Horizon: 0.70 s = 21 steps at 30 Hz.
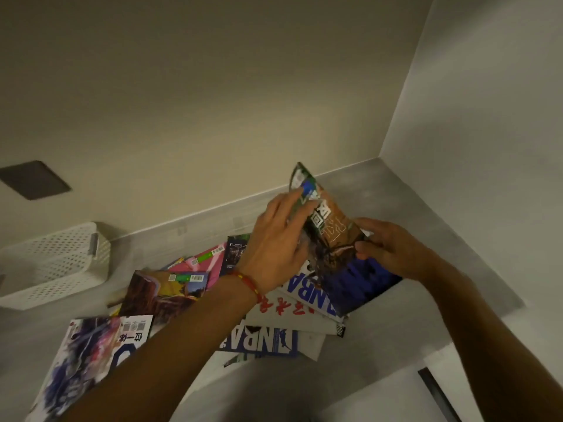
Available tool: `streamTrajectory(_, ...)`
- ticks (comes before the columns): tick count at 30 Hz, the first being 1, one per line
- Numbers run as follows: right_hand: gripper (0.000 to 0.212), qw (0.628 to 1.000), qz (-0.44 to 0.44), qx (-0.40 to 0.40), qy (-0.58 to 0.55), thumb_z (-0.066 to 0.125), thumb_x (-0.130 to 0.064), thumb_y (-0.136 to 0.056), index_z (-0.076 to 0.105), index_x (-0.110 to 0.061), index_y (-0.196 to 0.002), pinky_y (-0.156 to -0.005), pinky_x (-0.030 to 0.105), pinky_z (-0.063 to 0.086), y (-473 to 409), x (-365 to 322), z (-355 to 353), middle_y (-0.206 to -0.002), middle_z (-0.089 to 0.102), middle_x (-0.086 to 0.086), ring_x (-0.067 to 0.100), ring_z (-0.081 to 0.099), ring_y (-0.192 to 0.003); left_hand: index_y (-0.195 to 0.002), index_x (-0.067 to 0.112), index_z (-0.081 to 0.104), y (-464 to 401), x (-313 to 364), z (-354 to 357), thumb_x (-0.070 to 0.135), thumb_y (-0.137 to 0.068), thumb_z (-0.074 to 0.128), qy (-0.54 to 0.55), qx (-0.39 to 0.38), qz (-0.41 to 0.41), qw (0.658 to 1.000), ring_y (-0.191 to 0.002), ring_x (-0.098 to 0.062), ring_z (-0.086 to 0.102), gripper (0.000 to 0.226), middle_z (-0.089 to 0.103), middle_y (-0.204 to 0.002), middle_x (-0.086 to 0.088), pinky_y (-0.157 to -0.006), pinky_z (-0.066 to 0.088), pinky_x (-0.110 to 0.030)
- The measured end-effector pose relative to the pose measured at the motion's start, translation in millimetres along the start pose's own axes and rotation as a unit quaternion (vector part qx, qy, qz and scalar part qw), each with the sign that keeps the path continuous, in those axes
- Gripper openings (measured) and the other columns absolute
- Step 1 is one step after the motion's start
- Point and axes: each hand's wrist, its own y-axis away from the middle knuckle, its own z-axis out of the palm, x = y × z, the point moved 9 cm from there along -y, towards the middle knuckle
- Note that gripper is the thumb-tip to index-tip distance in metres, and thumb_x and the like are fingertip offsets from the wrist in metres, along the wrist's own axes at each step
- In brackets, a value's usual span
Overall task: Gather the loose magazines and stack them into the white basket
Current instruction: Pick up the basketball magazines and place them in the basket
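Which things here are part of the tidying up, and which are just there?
Part of the job:
- brown magazine, held up by left hand and right hand
- loose magazines spread on the counter
- white basket, at the left

Just there:
- grey counter
- dark wall plate
- red bracelet

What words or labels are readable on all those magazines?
"NBA", upside down: white magazine beneath the lifted one.
"NBA", upside down: lower magazine beside the left forearm.
"位一体", upside down: purple magazine at bottom left.
Red brush characters on the white cover: too blurred to read.
Large outlined characters on the brown magazine held in both hands: unreadable.
Barcode stickers: too small.
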Motion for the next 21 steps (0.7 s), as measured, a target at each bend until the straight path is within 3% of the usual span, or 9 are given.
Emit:
streamTrajectory(3,0.021,0.965,-0.087,-0.007,0.246,0.056,-0.028,-0.095,0.061,-0.029,-0.116,-0.076,0.033,0.056,-22,-50,-15,-0.097,0.071,-0.005,0.012,0.066,-0.083,-0.155,0.018,0.014,-18,4,-13,0.054,-0.083,0.059,-0.182,-0.001,0.045,0.982,-0.153,-0.031,0.004,0.092,0.01,-0.165,-0.012,-0.12,0.011,-0.062)
streamTrajectory(5,0.017,0.946,-0.152,0.009,0.287,0.057,-0.034,-0.094,0.066,-0.032,-0.109,-0.073,0.034,0.054,-32,-84,-18,-0.095,0.073,-0.006,0.016,0.066,-0.082,-0.154,0.023,0.02,-21,-10,-6,0.064,-0.082,0.056,-0.229,-0.055,0.032,0.971,-0.148,-0.034,0.028,0.09,0.038,-0.155,-0.013,-0.116,0.018,-0.065)
streamTrajectory(7,0.017,0.933,-0.2,0.011,0.299,0.062,-0.037,-0.091,0.07,-0.034,-0.105,-0.074,0.032,0.051,-43,-109,-9,-0.093,0.075,-0.007,0.018,0.067,-0.081,-0.148,0.036,0.031,-12,-36,8,0.059,-0.087,0.056,-0.108,-0.143,-0.04,0.983,-0.123,-0.033,0.058,0.07,0.064,-0.13,-0.009,-0.107,0.04,-0.055)
streamTrajectory(9,0.016,0.92,-0.24,0.035,0.309,0.07,-0.038,-0.085,0.074,-0.033,-0.099,-0.08,0.032,0.042,-55,-127,0,-0.088,0.076,-0.006,0.019,0.068,-0.081,-0.138,0.041,0.045,5,-54,23,0.049,-0.094,0.055,0.096,-0.203,-0.117,0.967,-0.107,-0.029,0.066,0.046,0.071,-0.119,-0.006,-0.092,0.052,-0.041)
streamTrajectory(12,0.028,0.915,-0.28,0.127,0.26,0.074,-0.044,-0.08,0.071,-0.032,-0.106,-0.096,0.037,0.039,-71,-135,-1,-0.106,0.071,-0.008,0.016,0.063,-0.102,-0.126,0.03,0.062,28,-72,8,0.044,-0.095,0.055,0.197,-0.1,-0.172,0.96,-0.102,-0.02,0.068,0.035,0.074,-0.112,-0.002,-0.082,0.053,-0.03)
streamTrajectory(15,0.041,0.949,-0.167,0.268,0.004,0.064,-0.045,-0.09,0.054,-0.035,-0.129,-0.098,0.028,0.043,-80,-95,-25,-0.132,0.055,-0.012,0.01,0.053,-0.119,-0.114,0.009,0.069,63,-104,-6,0.034,-0.093,0.06,0.311,0.007,-0.262,0.914,-0.099,-0.018,0.068,0.033,0.074,-0.106,-0.007,-0.088,0.056,-0.036)
streamTrajectory(17,0.039,0.935,0.014,0.313,-0.163,0.057,-0.044,-0.093,0.052,-0.029,-0.129,-0.092,0.033,0.048,-85,-42,-8,-0.132,0.055,-0.004,0.016,0.056,-0.116,-0.105,0.003,0.069,92,-128,-16,0.016,-0.095,0.061,0.382,0.059,-0.33,0.862,-0.091,-0.018,0.069,0.018,0.075,-0.098,-0.009,-0.083,0.057,-0.038)
streamTrajectory(19,0.045,0.919,0.198,0.173,-0.293,0.05,-0.052,-0.093,0.053,-0.025,-0.13,-0.098,0.042,0.046,-95,-5,65,-0.135,0.054,0.005,0.024,0.055,-0.117,-0.101,0.008,0.069,119,-144,-29,0.008,-0.095,0.06,0.433,0.094,-0.36,0.821,-0.085,-0.015,0.071,0.011,0.076,-0.092,-0.004,-0.076,0.057,-0.03)
streamTrajectory(21,0.045,0.853,0.257,-0.004,-0.454,0.049,-0.053,-0.093,0.059,-0.022,-0.125,-0.1,0.051,0.046,-95,-16,153,-0.131,0.06,0.011,0.03,0.059,-0.113,-0.104,0.01,0.068,145,-156,-44,0.008,-0.095,0.059,0.463,0.109,-0.384,0.791,-0.085,-0.019,0.072,0.014,0.075,-0.093,-0.006,-0.074,0.059,-0.03)
